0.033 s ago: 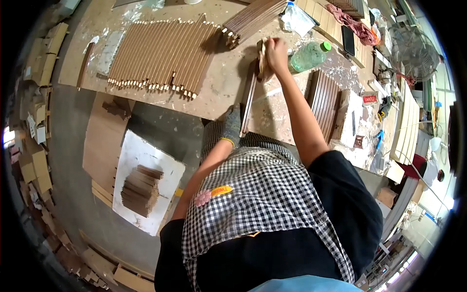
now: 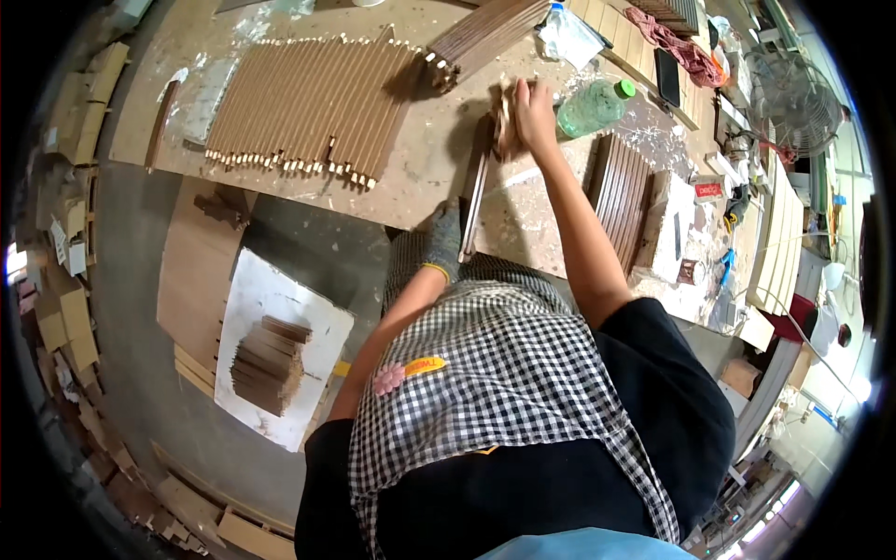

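My left hand (image 2: pixel 442 245), in a grey knit glove with a yellow cuff edge, closes on the near end of a narrow dark brown wood strip (image 2: pixel 477 187). That strip points away from me across the table's front edge. At its far end my bare right hand (image 2: pixel 534 119) is bent over a crumpled tan-brown piece (image 2: pixel 505 121), cloth or paper, I cannot tell which. Its thumb side is hidden. A clear green bottle (image 2: pixel 594 107) with a green cap lies just right of that hand.
A wide row of brown strips (image 2: pixel 308 107) covers the table's left part. Another bundle (image 2: pixel 485 42) lies behind, and a stack (image 2: pixel 620 191) to the right. A phone (image 2: pixel 667 77) rests at the back right. Below left, a white board (image 2: pixel 322 341) bears more strips.
My right hand has shifted slightly nearer and its fingers have loosened a little from a tight fist. My left hand and the strip look the same.
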Available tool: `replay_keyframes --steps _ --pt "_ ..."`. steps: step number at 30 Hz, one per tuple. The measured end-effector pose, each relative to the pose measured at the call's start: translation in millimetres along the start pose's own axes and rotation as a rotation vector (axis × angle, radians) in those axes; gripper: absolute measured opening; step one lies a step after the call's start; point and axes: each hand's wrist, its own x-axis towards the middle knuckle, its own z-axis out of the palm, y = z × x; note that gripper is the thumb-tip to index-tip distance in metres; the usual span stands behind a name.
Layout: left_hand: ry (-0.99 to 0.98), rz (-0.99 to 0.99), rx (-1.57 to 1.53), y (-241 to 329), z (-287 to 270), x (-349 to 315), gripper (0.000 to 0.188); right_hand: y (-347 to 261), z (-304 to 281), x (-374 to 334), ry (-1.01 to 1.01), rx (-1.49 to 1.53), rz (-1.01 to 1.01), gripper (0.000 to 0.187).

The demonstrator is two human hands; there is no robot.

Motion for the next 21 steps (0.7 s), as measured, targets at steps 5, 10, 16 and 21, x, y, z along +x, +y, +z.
replay_keyframes --steps 5,10,16,21 --pt "-0.444 0.589 1.462 4.4 0.2 34.0 0.061 -39.8 -29.4 -161.5 -0.424 -0.028 -0.137 0.029" --pt "0.037 -0.01 0.182 6.4 11.0 -1.5 0.045 -11.5 10.2 -85.6 -0.199 0.077 0.04 0.032" --pt "-0.054 -0.104 0.058 9.0 -3.5 -10.6 0.048 52.5 35.3 35.9 -0.075 -0.076 0.094 0.031" --pt "-0.007 -0.034 0.101 -2.4 -6.8 -1.3 0.036 -29.1 -32.1 -86.8 -0.155 0.097 -0.077 0.028"
